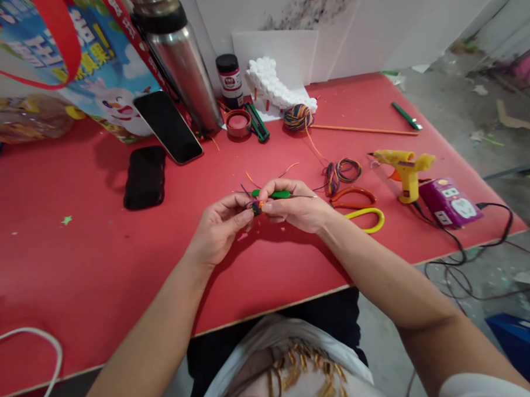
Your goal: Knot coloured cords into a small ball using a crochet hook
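Between my two hands is a small multicoloured crochet piece (pixel 257 207), dark with orange. My left hand (pixel 226 223) pinches its left side between thumb and fingers. At its right side, my right hand (pixel 292 208) has its fingers closed on the piece and on a crochet hook (pixel 277 194) with a green grip. The hook lies sideways, its metal shaft reaching out to the right. Loose yarn ends stick up behind my fingers. A strand leads right toward a loose yarn bundle (pixel 340 174). Farther back rests a multicoloured yarn ball (pixel 298 117).
Right of my hands lie scissors with red and yellow handles (pixel 365 220), a yellow glue gun (pixel 405 169) and a purple power socket (pixel 452 202). Two phones (pixel 144 177), a steel flask (pixel 182 67) and a green cutter (pixel 257 123) are farther back on the red table (pixel 75 277).
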### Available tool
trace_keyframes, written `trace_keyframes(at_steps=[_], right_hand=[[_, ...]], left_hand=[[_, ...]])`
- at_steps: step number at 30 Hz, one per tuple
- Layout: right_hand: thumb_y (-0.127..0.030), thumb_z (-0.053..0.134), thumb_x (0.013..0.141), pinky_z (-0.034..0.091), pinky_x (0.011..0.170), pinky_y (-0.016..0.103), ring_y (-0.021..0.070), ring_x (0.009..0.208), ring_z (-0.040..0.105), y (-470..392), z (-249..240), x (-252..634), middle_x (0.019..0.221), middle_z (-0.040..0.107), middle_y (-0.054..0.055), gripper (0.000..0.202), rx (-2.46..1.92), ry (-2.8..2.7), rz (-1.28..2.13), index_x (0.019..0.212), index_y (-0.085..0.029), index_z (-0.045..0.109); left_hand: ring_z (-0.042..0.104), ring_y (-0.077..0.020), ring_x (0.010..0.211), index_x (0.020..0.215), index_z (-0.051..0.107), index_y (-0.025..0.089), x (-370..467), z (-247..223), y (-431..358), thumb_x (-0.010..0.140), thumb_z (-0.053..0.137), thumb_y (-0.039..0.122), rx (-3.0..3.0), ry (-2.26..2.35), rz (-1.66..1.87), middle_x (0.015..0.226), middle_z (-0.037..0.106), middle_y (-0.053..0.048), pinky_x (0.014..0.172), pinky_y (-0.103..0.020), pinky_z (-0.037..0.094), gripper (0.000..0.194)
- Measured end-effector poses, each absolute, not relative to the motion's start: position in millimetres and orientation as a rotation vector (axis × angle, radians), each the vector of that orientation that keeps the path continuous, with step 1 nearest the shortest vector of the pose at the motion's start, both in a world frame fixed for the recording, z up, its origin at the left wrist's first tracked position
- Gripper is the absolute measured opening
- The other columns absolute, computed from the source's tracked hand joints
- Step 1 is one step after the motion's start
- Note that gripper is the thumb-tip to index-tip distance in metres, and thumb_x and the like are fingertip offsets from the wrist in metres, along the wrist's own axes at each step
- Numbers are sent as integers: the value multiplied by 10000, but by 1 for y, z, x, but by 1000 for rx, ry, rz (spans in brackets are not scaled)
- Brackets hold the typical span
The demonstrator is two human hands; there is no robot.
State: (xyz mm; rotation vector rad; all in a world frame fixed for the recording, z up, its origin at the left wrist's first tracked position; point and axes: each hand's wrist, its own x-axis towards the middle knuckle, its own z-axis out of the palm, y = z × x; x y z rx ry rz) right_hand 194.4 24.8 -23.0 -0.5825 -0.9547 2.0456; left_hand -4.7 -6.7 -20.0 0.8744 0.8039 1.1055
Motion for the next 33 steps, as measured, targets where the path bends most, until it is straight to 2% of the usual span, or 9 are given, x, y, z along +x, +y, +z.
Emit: trace_keyframes(at_steps=[5, 9, 13, 21, 26, 33], right_hand=[[-240, 956, 737, 295, 493, 173, 18, 494, 390, 25, -23, 194, 620, 599, -58, 275, -572, -904, 2110, 832, -128, 724], [-248, 941, 754, 320, 497, 180, 30, 496, 408, 25, -20, 192, 604, 580, -69, 261, -564, -868, 2100, 846, -136, 724], [-271, 938, 763, 309, 487, 183, 19, 490, 397, 24, -21, 191, 661, 626, -51, 272, -583, -900, 2053, 827, -136, 711], [-339, 900, 840, 349, 486, 182, 49, 528, 457, 23, -29, 191, 644, 596, -47, 263, -688, -1133, 1866, 886, -146, 727], [-372, 884, 859, 367, 435, 195, 72, 502, 470, 22, -26, 195, 653, 597, -52, 274, -730, -1230, 1871, 946, -176, 715], [-331, 872, 875, 379, 514, 189, 61, 553, 466, 22, -29, 196, 668, 597, -46, 226, -753, -1254, 1804, 917, -156, 736]], left_hand=[[617, -89, 609, 859, 817, 167, -5, -19, -7, 726, 975, 252, 843, 796, 1087, 788, 707, -28, 576, -205, 530, 223], [634, -98, 604, 849, 809, 173, -4, -16, -7, 718, 974, 233, 771, 785, 1103, 731, 699, -17, 559, -197, 527, 218], [643, -101, 603, 878, 817, 173, -3, -13, -7, 705, 974, 234, 748, 799, 1100, 771, 730, -22, 560, -203, 535, 241], [685, -94, 752, 854, 824, 131, 1, -13, -8, 689, 996, 252, 662, 904, 1067, 859, 766, -40, 723, -185, 572, 267], [691, -108, 773, 865, 821, 138, 1, -13, -8, 668, 1007, 284, 598, 902, 1020, 857, 771, -34, 729, -206, 572, 307], [685, -96, 698, 881, 823, 124, 1, -11, -8, 660, 1009, 243, 552, 878, 999, 822, 766, -25, 694, -214, 601, 313]])
